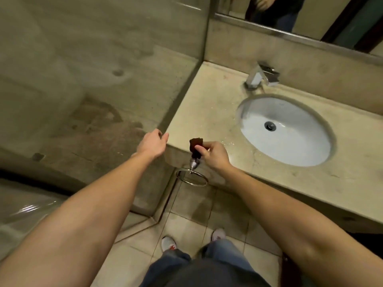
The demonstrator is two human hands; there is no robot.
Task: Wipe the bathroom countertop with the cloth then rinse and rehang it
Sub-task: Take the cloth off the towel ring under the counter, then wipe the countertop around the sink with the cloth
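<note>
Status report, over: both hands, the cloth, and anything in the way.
Left hand open at the countertop corner. Right hand pinches the bunched dark cloth above the towel ring. Ring bare, nothing blocking it.

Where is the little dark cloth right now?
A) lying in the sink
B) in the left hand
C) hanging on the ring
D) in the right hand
D: the right hand pinches the dark cloth just above the towel ring, at the front edge of the counter, and the left hand holds nothing.
</note>
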